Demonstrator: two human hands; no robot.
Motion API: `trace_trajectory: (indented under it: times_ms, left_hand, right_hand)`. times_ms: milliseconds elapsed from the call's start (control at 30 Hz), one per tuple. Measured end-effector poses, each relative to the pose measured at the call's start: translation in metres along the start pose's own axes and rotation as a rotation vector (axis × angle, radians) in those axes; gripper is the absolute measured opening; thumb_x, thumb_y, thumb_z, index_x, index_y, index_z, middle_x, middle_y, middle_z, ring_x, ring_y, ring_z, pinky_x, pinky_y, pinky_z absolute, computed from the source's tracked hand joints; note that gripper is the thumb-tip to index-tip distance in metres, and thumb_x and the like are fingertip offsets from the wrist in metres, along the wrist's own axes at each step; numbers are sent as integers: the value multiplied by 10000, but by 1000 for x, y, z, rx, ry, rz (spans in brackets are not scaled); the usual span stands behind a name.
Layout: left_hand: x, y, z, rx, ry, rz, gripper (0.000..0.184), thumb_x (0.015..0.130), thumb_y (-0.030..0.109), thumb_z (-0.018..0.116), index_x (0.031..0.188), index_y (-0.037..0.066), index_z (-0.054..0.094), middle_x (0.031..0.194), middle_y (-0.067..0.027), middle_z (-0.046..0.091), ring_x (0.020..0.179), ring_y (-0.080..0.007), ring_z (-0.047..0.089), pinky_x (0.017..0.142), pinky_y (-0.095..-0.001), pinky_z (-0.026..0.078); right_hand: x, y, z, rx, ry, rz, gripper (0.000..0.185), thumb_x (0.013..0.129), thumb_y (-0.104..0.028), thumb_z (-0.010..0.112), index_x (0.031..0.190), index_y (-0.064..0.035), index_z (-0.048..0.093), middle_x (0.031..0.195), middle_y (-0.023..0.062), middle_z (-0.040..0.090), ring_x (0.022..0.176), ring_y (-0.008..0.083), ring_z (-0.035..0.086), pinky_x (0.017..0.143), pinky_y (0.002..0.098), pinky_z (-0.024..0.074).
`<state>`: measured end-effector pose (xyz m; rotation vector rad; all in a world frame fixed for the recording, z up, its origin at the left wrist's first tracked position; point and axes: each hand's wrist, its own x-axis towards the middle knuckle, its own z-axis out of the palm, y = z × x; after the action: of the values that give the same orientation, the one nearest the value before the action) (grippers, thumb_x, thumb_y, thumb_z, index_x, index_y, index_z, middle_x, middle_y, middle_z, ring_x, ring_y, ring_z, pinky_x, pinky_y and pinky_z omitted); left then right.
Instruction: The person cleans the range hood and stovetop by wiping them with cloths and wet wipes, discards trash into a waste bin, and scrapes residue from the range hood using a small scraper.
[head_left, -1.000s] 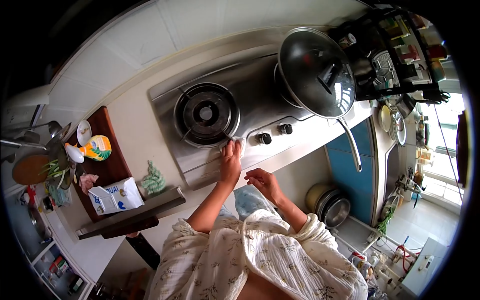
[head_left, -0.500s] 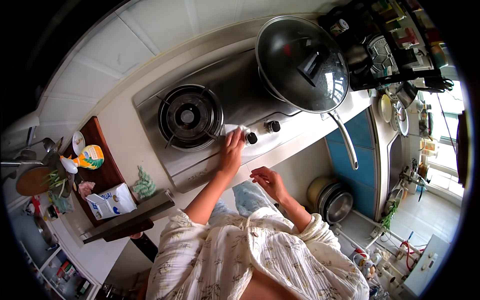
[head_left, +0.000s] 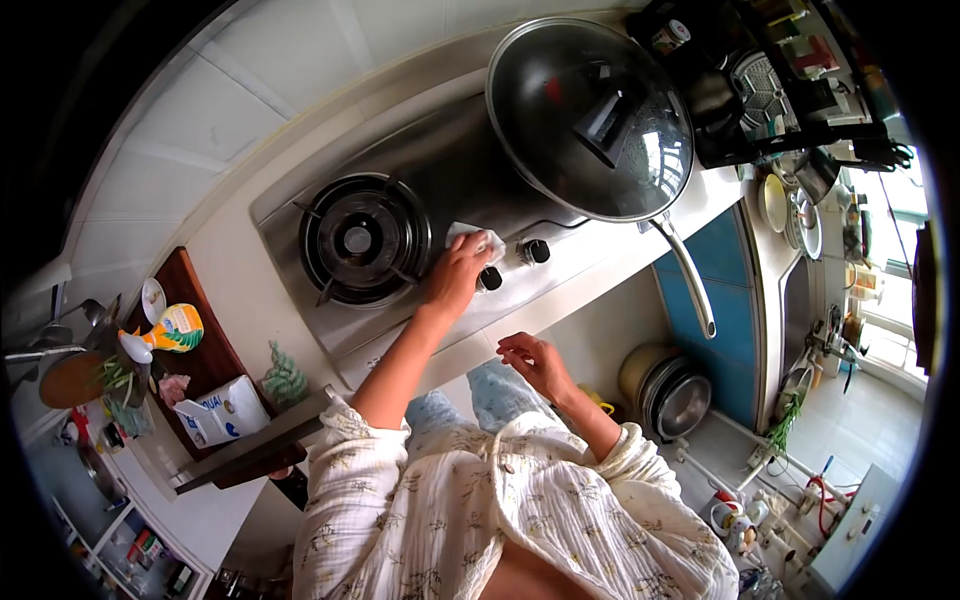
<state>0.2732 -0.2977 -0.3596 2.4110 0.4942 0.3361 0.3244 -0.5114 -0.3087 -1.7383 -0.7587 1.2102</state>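
My left hand [head_left: 459, 270] presses a white wipe [head_left: 487, 241] onto the steel top of the gas stove [head_left: 440, 150], fingers bent over it. It lies right of the burner [head_left: 357, 240] and behind the black control knob [head_left: 489, 279]. A second knob [head_left: 536, 251] stands to its right. My right hand [head_left: 538, 364] hangs in the air before the counter's front edge, fingers loosely bent and apart, with nothing visible in it. A large lidded pan [head_left: 590, 120] stands on the stove's right side, its handle [head_left: 690, 275] pointing toward me.
A spray bottle [head_left: 178, 328] and a white-and-blue packet [head_left: 225, 412] stand on the brown board at left. Beside it lies a green scrunched cloth [head_left: 285, 373]. Stacked pots [head_left: 672, 395] sit low at right, near a blue cabinet [head_left: 715, 300].
My left hand has slid the wipe a little farther back on the stove top, so more of the wipe shows. The view has shifted slightly. My right hand has hardly moved.
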Motion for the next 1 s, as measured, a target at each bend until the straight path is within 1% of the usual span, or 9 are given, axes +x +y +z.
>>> trace_trajectory:
  times_ms: [133, 167, 267, 400, 533, 700, 833, 933, 1000]
  left_hand:
    - [17, -20, -2, -142, -169, 229, 236, 847, 149, 515, 1046, 103, 634, 1128, -113, 546, 1063, -278, 504, 885, -348, 427]
    - [21, -23, 1, -253, -312, 4, 213, 865, 179, 497, 1001, 80, 628, 1092, -103, 554, 1061, -278, 504, 870, -354, 433]
    - [44, -14, -16, -169, -450, -2, 190, 871, 169, 487, 998, 82, 598, 1065, -86, 550, 1053, -286, 502, 850, -359, 440]
    - [58, -16, -22, 102, -550, 395, 221, 838, 120, 481, 1047, 93, 549, 1095, -91, 513, 1062, -288, 497, 823, -377, 458]
    - [62, 11, -2, 51, -383, 217, 173, 834, 93, 473, 970, 59, 574, 1092, -119, 505, 1045, -302, 510, 821, -385, 465]
    - [49, 38, 44, 132, -384, -159, 217, 849, 95, 470, 944, -53, 597, 1088, -177, 495, 974, -332, 525, 843, -401, 462]
    - [30, 84, 65, 797, -458, -114, 342, 827, 140, 459, 1041, -75, 616, 1196, -238, 459, 1041, -372, 489, 888, -380, 427]
    - [9, 94, 73, 886, -450, -33, 361, 830, 148, 453, 1060, -85, 604, 1253, -270, 423, 1071, -386, 475, 952, -404, 372]
    - [-13, 103, 82, 884, -436, -12, 445, 828, 162, 436, 1174, -106, 518, 1262, -284, 447, 1207, -404, 369, 1012, -481, 294]
  right_hand:
    - [-6, 5, -7, -13, 24, -8, 156, 864, -69, 575, 996, 13, 569, 858, 112, 648, 735, 177, 639, 659, 287, 515]
    - [-7, 9, -8, -6, 34, 1, 154, 862, -69, 577, 993, 13, 569, 853, 112, 648, 727, 179, 639, 655, 288, 515]
    - [-9, 21, -12, -1, 69, 6, 151, 858, -68, 582, 985, 12, 569, 841, 112, 647, 706, 186, 640, 643, 291, 517]
    - [-13, 35, -17, -5, 125, -16, 150, 854, -68, 584, 982, 9, 569, 833, 111, 647, 688, 192, 641, 628, 294, 516]
    - [-15, 42, -19, 4, 143, 1, 149, 852, -71, 586, 980, 5, 572, 833, 109, 649, 681, 193, 640, 620, 297, 516]
    - [-13, 38, -17, 19, 150, -2, 145, 851, -70, 584, 975, 4, 576, 826, 108, 649, 670, 194, 638, 621, 295, 513]
    - [-10, 36, -15, 1, 138, -10, 140, 844, -57, 578, 967, 9, 575, 808, 115, 647, 660, 197, 634, 623, 299, 507]
    - [-8, 34, -15, 6, 116, 0, 144, 827, -40, 578, 961, 13, 573, 797, 124, 647, 650, 205, 629, 625, 307, 504]
    - [-8, 48, -16, -122, 99, -24, 145, 817, -30, 577, 955, 15, 571, 798, 129, 649, 649, 210, 629, 624, 311, 503]
